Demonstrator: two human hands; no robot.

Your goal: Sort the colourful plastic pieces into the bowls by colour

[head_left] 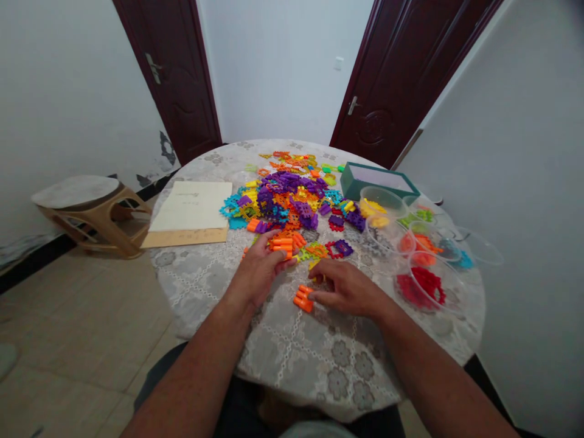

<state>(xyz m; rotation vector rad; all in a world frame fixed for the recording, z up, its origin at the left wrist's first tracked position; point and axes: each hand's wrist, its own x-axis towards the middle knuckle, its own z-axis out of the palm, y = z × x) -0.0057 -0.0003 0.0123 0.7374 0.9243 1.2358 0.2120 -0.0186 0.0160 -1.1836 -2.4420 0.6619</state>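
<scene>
My left hand (261, 267) is curled around a bunch of orange plastic tubes (283, 245) at the near edge of the toy pile. My right hand (345, 286) rests on the cloth with its fingers pinched on a few orange tubes (303, 298) lying in front of me. A big heap of purple, orange, yellow and blue interlocking plastic pieces (287, 198) covers the middle of the round table (292, 359).
Several clear bowls stand at the right, sorted by colour: red pieces (422, 286), orange (422, 242), yellow (378, 207). A green box (378, 180) sits behind them. A cream booklet (191, 207) lies at the left. A wooden stool (86, 210) stands beside the table.
</scene>
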